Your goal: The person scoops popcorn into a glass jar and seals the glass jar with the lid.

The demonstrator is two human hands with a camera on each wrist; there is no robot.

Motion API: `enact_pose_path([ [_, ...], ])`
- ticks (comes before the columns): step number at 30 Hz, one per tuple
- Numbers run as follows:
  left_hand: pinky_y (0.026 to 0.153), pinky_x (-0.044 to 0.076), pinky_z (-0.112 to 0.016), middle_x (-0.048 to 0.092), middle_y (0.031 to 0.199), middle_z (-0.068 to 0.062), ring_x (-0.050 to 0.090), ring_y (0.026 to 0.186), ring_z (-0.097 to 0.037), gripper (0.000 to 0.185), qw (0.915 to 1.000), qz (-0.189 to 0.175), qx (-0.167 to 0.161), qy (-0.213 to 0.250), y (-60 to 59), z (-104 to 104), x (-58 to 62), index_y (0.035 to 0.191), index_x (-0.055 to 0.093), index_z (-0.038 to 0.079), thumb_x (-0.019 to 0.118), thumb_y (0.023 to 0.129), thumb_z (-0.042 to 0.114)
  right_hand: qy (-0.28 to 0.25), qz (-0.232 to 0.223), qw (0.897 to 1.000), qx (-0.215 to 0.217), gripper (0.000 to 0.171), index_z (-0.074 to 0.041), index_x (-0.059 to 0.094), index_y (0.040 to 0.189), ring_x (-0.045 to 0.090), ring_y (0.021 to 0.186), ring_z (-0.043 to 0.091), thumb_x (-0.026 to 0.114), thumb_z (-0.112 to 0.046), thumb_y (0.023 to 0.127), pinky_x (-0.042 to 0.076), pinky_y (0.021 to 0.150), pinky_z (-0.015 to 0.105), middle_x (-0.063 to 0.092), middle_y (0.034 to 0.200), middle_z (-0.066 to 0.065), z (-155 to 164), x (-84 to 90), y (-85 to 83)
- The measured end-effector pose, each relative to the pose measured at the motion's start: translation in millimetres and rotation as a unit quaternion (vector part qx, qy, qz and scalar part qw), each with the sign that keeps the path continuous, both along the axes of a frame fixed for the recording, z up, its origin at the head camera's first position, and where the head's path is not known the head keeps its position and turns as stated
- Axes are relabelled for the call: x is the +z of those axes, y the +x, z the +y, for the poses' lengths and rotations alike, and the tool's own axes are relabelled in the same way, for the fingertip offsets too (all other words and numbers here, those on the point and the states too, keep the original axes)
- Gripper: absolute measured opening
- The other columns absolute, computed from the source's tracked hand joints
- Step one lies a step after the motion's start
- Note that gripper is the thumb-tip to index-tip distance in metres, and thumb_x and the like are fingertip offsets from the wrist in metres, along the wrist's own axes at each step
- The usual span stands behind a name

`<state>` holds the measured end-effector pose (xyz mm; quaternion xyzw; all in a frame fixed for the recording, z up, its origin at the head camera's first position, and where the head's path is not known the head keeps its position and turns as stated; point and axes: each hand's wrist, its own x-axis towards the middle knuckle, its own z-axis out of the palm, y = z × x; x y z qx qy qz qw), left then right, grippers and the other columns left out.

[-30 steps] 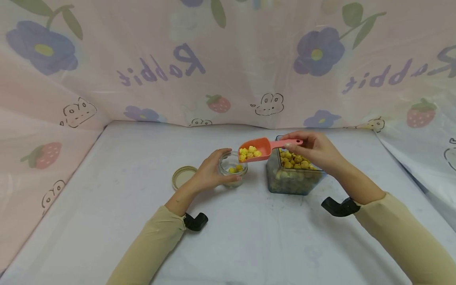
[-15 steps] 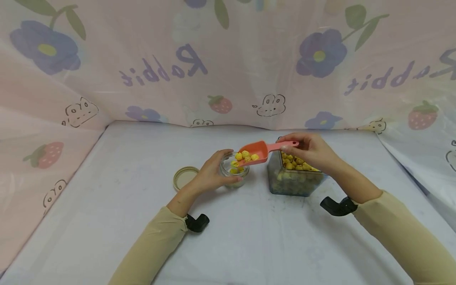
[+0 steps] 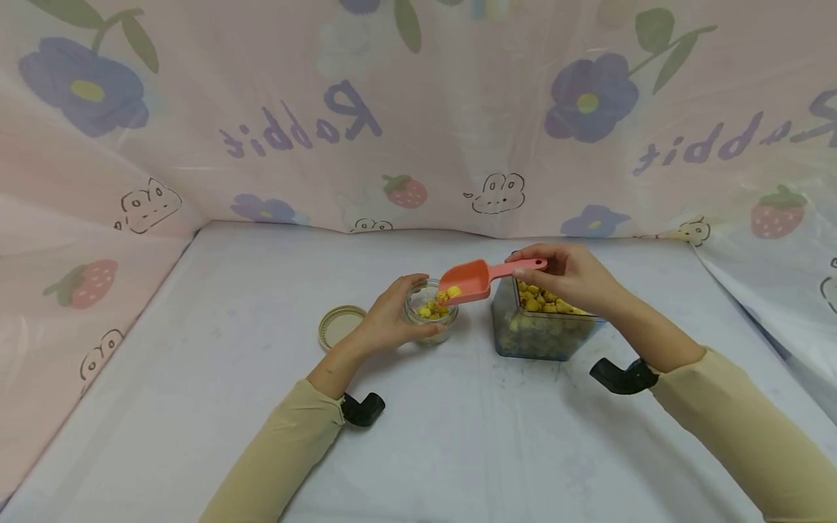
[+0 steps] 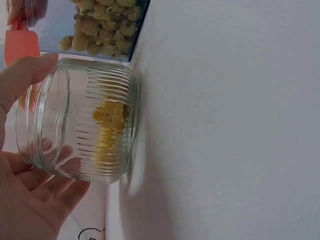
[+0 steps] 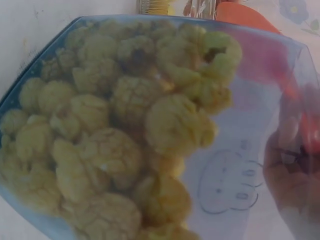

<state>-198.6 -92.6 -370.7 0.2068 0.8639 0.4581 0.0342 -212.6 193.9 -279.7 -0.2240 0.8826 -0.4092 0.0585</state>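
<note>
My left hand (image 3: 386,319) is curled round a small ribbed glass jar (image 3: 430,312) that stands on the table, with a few yellow puffs in it (image 4: 107,125). My right hand (image 3: 562,276) pinches the handle of an orange scoop (image 3: 474,280), tilted down over the jar's mouth, with a few yellow puffs sliding off its lip. Just right of the jar stands a clear blue-tinted tub (image 3: 543,323) filled with yellow puffs (image 5: 125,130); my right hand hovers above it.
A gold jar lid (image 3: 338,325) lies on the white table (image 3: 261,290) left of the jar. A pink printed cloth (image 3: 418,116) walls in the back and both sides.
The scoop has dropped and tilted towards the jar; most of its puffs have slid into the jar. The left hand and the jar stayed put.
</note>
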Motion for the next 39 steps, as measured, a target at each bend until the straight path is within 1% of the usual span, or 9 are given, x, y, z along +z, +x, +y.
enact_pose_path([
  [3, 0.113, 0.032, -0.046, 0.046, 0.142, -0.013, 0.04, 0.134, -0.027, 0.082, 1.0, 0.007, 0.002, 0.0, -0.2, 0, -0.3, 0.141, 0.039, 0.004, 0.083, 0.074, 0.024, 0.003, 0.009, 1.0, 0.011, 0.027, 0.001, 0.065, 0.116, 0.049, 0.065, 0.012, 0.064, -0.009, 0.092, 0.04, 0.052, 0.022, 0.059, 0.1, 0.013, 1, 1.1, -0.5],
  [7, 0.113, 0.032, -0.045, 0.046, 0.142, -0.013, 0.041, 0.134, -0.027, 0.082, 1.0, 0.009, 0.002, 0.0, -0.6, 1, -0.5, 0.14, 0.04, 0.003, 0.082, 0.074, 0.024, 0.006, 0.008, 1.0, 0.018, 0.027, 0.0, 0.066, 0.117, 0.049, 0.063, 0.013, 0.064, -0.01, 0.092, 0.041, 0.052, 0.022, 0.058, 0.096, 0.013, 2, 2.9, 0.3],
  [13, 0.113, 0.031, -0.046, 0.045, 0.143, -0.012, 0.04, 0.135, -0.027, 0.082, 1.0, 0.004, -0.001, -0.004, 0.0, 0, 0.7, 0.141, 0.039, 0.004, 0.082, 0.074, 0.025, 0.006, 0.014, 1.0, 0.011, 0.027, -0.001, 0.065, 0.117, 0.051, 0.068, 0.015, 0.064, -0.011, 0.092, 0.043, 0.054, 0.022, 0.058, 0.101, 0.011, 7, 3.8, 3.2],
  [17, 0.112, 0.032, -0.046, 0.046, 0.142, -0.012, 0.041, 0.134, -0.027, 0.081, 0.9999, 0.01, -0.001, -0.011, -0.2, 1, 0.8, 0.141, 0.04, 0.005, 0.082, 0.075, 0.026, -0.013, 0.017, 1.0, -0.002, 0.027, -0.001, 0.065, 0.118, 0.048, 0.064, 0.012, 0.064, -0.012, 0.093, 0.04, 0.051, 0.023, 0.057, 0.095, 0.005, 12, 2.2, 5.4],
  [22, 0.113, 0.032, -0.047, 0.045, 0.143, -0.013, 0.039, 0.135, -0.028, 0.082, 0.9998, 0.012, -0.004, -0.017, 0.0, 2, 1.5, 0.141, 0.039, 0.004, 0.081, 0.075, 0.026, -0.052, 0.011, 0.998, -0.014, 0.028, 0.001, 0.064, 0.117, 0.044, 0.06, 0.013, 0.063, -0.013, 0.093, 0.037, 0.048, 0.026, 0.057, 0.09, -0.004, 19, -0.3, 8.8],
  [25, 0.113, 0.031, -0.047, 0.044, 0.144, -0.014, 0.039, 0.136, -0.029, 0.083, 0.9997, 0.01, -0.005, -0.02, 0.1, 3, 2.1, 0.142, 0.038, 0.003, 0.081, 0.075, 0.026, -0.064, 0.009, 0.998, -0.023, 0.026, -0.002, 0.065, 0.117, 0.046, 0.063, 0.016, 0.062, -0.015, 0.094, 0.038, 0.05, 0.027, 0.059, 0.089, -0.006, 23, -1.2, 10.5],
  [29, 0.112, 0.032, -0.047, 0.044, 0.143, -0.015, 0.039, 0.135, -0.029, 0.085, 0.9996, 0.02, -0.008, -0.017, 0.1, 3, 3.0, 0.143, 0.036, 0.001, 0.08, 0.075, 0.027, -0.075, 0.002, 0.997, -0.036, 0.023, -0.009, 0.067, 0.115, 0.048, 0.068, 0.018, 0.062, -0.018, 0.095, 0.041, 0.054, 0.027, 0.06, 0.087, -0.007, 27, -1.0, 11.8],
  [33, 0.113, 0.031, -0.047, 0.044, 0.143, -0.016, 0.04, 0.135, -0.028, 0.088, 0.9995, 0.026, -0.01, -0.01, -0.1, 4, 4.8, 0.144, 0.035, 0.002, 0.081, 0.074, 0.027, -0.086, -0.003, 0.995, -0.047, 0.021, -0.012, 0.068, 0.114, 0.051, 0.072, 0.015, 0.062, -0.018, 0.094, 0.043, 0.056, 0.025, 0.061, 0.086, -0.008, 30, 0.1, 12.8],
  [39, 0.114, 0.029, -0.047, 0.043, 0.145, -0.012, 0.035, 0.137, -0.026, 0.087, 0.9993, 0.035, 0.007, -0.014, -1.2, 10, 12.9, 0.144, 0.036, 0.007, 0.081, 0.074, 0.034, -0.101, 0.006, 0.993, -0.063, 0.02, -0.015, 0.068, 0.113, 0.05, 0.07, 0.01, 0.062, -0.015, 0.094, 0.037, 0.051, 0.026, 0.061, 0.083, -0.008, 37, 1.4, 15.6],
])
